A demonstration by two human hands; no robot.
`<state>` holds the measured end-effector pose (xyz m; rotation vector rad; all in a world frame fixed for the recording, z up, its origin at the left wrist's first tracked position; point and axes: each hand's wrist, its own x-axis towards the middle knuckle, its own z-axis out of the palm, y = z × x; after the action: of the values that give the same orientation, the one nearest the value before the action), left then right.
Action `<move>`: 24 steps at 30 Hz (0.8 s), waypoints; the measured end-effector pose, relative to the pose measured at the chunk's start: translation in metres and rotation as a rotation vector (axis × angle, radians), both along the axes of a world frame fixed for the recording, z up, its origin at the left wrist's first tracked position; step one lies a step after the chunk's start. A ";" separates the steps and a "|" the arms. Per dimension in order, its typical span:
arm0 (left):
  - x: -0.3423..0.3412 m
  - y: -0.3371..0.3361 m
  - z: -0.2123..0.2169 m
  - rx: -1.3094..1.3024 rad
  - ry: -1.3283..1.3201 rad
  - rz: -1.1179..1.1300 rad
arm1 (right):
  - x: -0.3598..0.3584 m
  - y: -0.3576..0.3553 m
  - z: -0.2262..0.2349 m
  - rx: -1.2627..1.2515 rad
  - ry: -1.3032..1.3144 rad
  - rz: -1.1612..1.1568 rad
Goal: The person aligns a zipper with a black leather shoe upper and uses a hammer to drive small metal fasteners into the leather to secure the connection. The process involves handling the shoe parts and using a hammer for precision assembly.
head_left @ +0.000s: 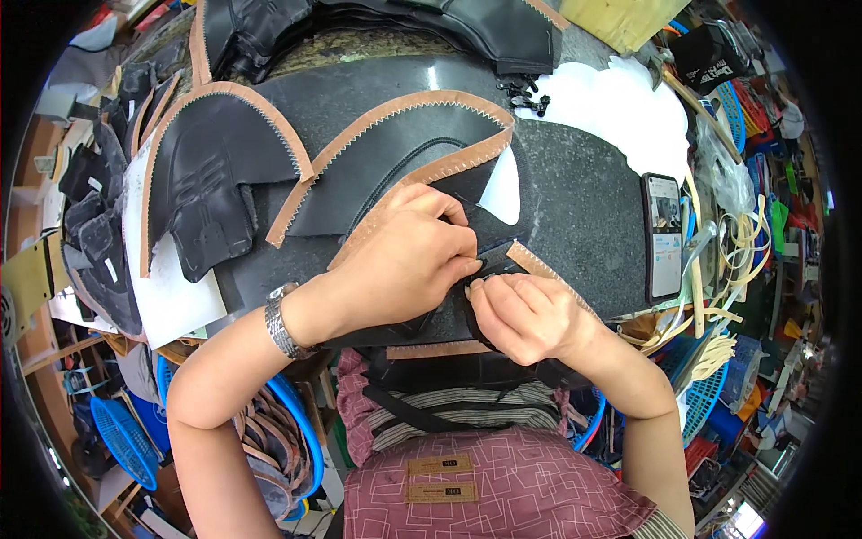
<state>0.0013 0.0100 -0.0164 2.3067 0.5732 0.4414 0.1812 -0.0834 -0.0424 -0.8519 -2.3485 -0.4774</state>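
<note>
A black leather shoe upper (382, 162) lies in front of me, its curved edge bound with a tan strip that is zigzag-stitched. My left hand (409, 247), a metal watch on its wrist, rests over the near part with thumb and fingers pinched on the black leather. Close beside it my right hand (525, 314) is closed on the same dark material, knuckles up. Between the two sets of fingertips only a small bit of black shows; whether a small part or tool is in there is hidden. A white tongue-shaped piece (503, 189) lies just beyond.
Another tan-edged upper (211, 171) lies at left on white sheets (193, 310). More black leather (467, 27) sits at the far side, near small black pieces (530, 94). A phone (663, 238) stands at right on the dark worktop (588, 198). Blue baskets (126, 440) flank me below.
</note>
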 end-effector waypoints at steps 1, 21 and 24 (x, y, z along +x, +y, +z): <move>0.001 -0.001 0.002 0.025 0.010 0.001 | 0.000 0.000 -0.001 0.006 0.006 -0.007; 0.021 -0.012 0.008 0.507 -0.074 0.045 | 0.005 0.010 0.024 -0.548 0.454 -0.104; 0.035 0.003 -0.009 0.633 -0.006 0.122 | -0.005 -0.007 0.022 -0.514 0.234 0.021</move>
<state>0.0361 0.0126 -0.0259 2.8728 0.6383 0.7766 0.1760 -0.0899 -0.0202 -1.0423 -2.2820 0.2427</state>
